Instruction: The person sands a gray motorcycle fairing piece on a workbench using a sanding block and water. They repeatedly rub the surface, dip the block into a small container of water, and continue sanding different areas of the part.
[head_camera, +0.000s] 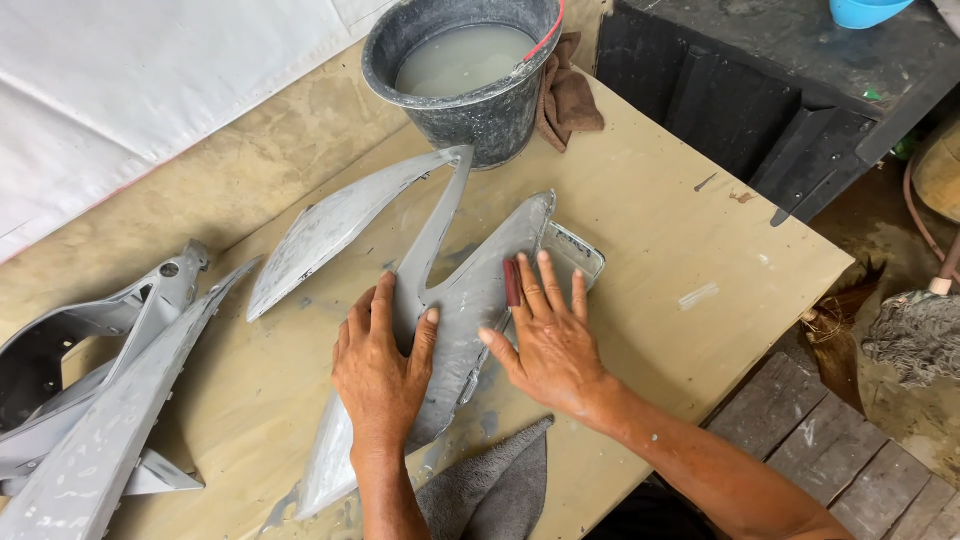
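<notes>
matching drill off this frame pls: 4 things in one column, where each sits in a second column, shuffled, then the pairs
Things
1. dark plastic bucket of cloudy water
2. brown crumpled rag
3. grey towel
4. small reddish-brown sanding piece

Places
A. under the fingers of the right hand, on the grey curved plastic panel
B. near edge of the plywood table, between the forearms
C. far end of the table, beyond the panel
D. against the bucket's right side

Pairs: 1-C, 2-D, 3-B, 4-A. The left hand presses flat on the same panel.
</notes>
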